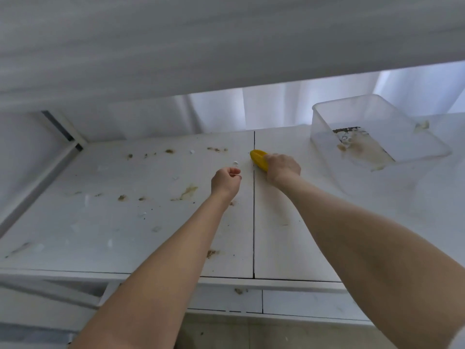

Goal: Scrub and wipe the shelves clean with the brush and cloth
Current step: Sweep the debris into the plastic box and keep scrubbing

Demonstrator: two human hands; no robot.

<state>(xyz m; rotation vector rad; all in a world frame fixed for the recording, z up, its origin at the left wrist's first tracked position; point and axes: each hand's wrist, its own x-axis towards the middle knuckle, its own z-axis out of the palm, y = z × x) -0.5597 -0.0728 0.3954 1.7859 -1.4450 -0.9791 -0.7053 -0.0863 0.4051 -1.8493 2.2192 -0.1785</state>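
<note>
Shelf: white, two panels meeting at a dark seam. Brown stains and white flecks lie scattered over the left panel. Left hand sits just left of the seam, fingers curled inward; cannot tell whether they pinch anything. Right hand grasps the yellow brush, pressed on the shelf at the seam. Farther right, a clear plastic container holds dirty residue. Pale curtain behind.

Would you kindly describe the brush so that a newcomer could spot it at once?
Look at the white shelf and find the dark seam down its middle. Near the seam's far end the right hand grips the brush: the only bright yellow thing there.
</note>
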